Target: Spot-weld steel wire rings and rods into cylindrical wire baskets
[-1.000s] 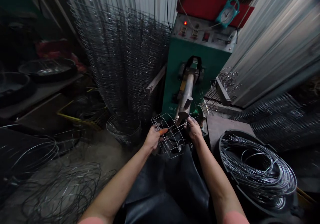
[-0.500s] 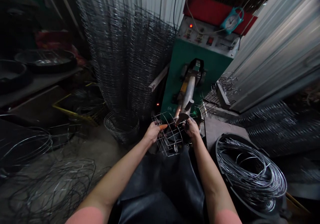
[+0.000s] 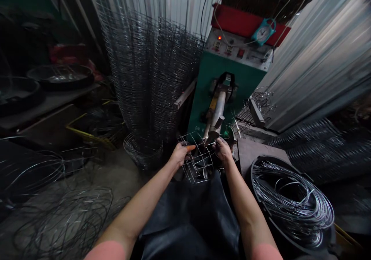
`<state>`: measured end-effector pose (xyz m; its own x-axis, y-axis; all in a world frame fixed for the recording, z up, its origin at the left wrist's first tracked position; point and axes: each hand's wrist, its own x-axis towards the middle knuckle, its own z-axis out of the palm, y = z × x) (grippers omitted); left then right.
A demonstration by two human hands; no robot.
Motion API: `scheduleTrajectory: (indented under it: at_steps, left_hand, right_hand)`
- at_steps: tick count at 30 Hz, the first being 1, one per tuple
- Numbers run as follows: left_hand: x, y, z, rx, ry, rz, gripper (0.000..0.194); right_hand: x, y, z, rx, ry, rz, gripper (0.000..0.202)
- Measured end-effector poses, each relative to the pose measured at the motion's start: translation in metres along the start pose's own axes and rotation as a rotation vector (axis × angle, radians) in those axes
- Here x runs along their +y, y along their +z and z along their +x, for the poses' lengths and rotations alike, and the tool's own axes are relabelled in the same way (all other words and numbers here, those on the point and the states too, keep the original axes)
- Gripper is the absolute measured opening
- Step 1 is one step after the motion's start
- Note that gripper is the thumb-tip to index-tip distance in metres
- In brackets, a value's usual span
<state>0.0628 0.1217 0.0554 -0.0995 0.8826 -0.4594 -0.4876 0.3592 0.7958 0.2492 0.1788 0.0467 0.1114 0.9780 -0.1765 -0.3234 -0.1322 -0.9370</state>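
Observation:
A wire grid [image 3: 198, 162] with curved wires lies under the electrode tip of a green spot welder [image 3: 198, 91]. My left hand [image 3: 179, 154] is closed on the grid's left side, with an orange cover [image 3: 190, 148] on its thumb. My right hand [image 3: 223, 151] is closed at the grid's right edge, close beside the tip. Its fingertips are partly hidden, but they seem to pinch a wire there. The welder's upper arm [image 3: 218, 111] reaches down between both hands. A black apron [image 3: 188, 209] covers my lap below the grid.
Tall stacks of wire baskets [image 3: 139, 74] stand to the left of the welder. At right, a black tub [image 3: 272, 221] holds cut wires [image 3: 307, 202]. Loose wire [image 3: 66, 217] lies on the floor at left. A teal clock [image 3: 263, 32] hangs on the welder's top.
The small bright glow at the electrode tip is gone. My view has tilted slightly upward. Both hands keep their hold, and the grid has hardly shifted.

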Motion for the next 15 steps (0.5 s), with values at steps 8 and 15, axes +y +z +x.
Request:
scheduleTrajectory:
  at_steps: [8, 15]
  left_hand:
    - [-0.0008, -0.0014, 0.0016, -0.011, -0.008, -0.013, 0.049]
    - [-0.0024, -0.0011, 0.0037, -0.026, -0.009, -0.008, 0.043]
  right_hand:
    - [-0.0013, -0.001, 0.0012, -0.006, 0.067, 0.103, 0.033]
    - [-0.0002, 0.0, -0.0002, -0.011, -0.002, 0.004, 0.026]
